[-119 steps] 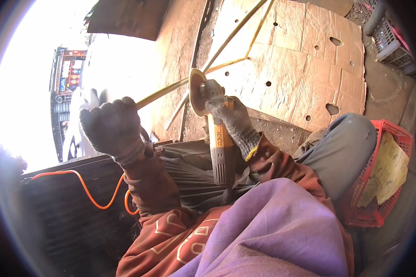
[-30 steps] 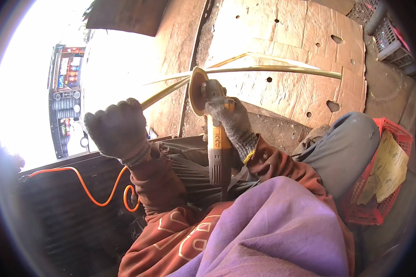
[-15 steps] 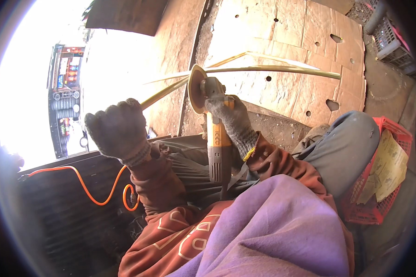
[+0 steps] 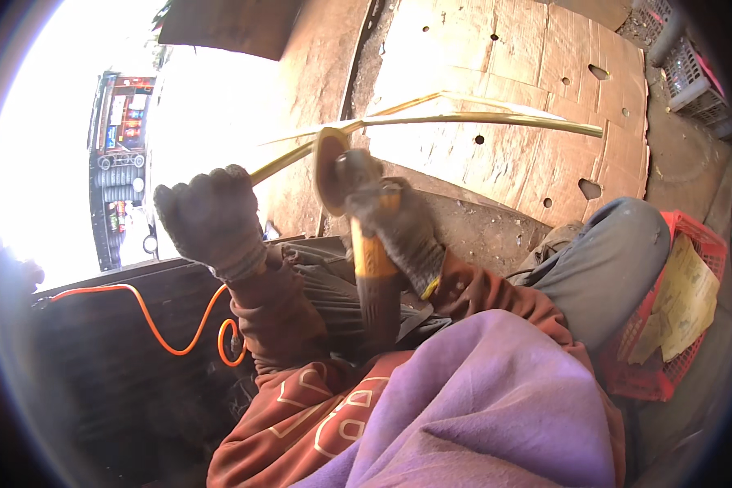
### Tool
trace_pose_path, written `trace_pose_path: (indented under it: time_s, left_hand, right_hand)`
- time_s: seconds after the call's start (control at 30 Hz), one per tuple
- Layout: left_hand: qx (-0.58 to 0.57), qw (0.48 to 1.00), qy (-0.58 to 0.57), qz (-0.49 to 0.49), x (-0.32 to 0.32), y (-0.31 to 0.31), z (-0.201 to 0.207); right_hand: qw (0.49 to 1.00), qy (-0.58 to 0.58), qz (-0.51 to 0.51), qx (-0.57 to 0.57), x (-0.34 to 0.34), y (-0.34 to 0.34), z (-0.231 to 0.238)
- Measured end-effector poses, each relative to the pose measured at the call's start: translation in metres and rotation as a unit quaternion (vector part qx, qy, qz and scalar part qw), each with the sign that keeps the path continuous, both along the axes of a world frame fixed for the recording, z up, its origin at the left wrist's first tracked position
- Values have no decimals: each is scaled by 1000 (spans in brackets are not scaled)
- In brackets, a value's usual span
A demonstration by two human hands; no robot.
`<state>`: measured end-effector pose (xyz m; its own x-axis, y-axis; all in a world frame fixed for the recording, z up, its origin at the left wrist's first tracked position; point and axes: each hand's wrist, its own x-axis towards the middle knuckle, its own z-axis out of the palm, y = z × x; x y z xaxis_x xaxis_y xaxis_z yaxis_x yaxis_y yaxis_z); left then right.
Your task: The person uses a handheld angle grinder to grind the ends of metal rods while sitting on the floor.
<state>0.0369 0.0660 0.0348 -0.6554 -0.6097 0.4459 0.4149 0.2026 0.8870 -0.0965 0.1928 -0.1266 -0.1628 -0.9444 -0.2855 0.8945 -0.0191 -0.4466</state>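
Observation:
Gloved in grey knit, my left hand (image 4: 211,220) is closed around the near end of a long shiny brass-coloured metal strip (image 4: 480,120). The strip runs away to the right, with a bend near its middle, over a cardboard sheet. My right hand (image 4: 398,224), in a matching glove, grips a yellow and black angle grinder (image 4: 372,256) near its head. The grinder's round disc (image 4: 330,172) sits against or just beside the strip, a short way from my left hand; contact is hard to tell. Motion blurs the grinder and the right hand.
The flattened cardboard (image 4: 512,57) with holes lies ahead. A red plastic crate (image 4: 655,342) holding brownish paper stands at the right, beyond my knee. An orange cable or hose (image 4: 159,346) curls at lower left. Grey crates (image 4: 695,93) stand far right.
The grinder has shifted left along the strip toward my left hand, its body tilting slightly. My left hand keeps its hold and has barely moved.

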Motion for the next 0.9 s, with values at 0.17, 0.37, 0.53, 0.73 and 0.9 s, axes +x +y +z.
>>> trace_pose_path:
  time_s: [0.17,0.37,0.53,0.73,0.9]
  left_hand:
    - [26,998,15,61,2,4,-1]
    - [48,990,21,130,-8,9,2]
    - [28,978,5,205,-21,0,15]
    - [65,993,62,75,-26,7,11]
    - [48,993,-3,111,-20,16,8]
  right_hand:
    - [999,4,-33,23,-16,-10,-11]
    - [988,85,-103,-83,10,4,24]
    - [999,36,27,-18,-18,-5,8]
    - [998,60,-7,-2,-10,-5,25]
    - [995,-25,-37,-89,-2,8,27]
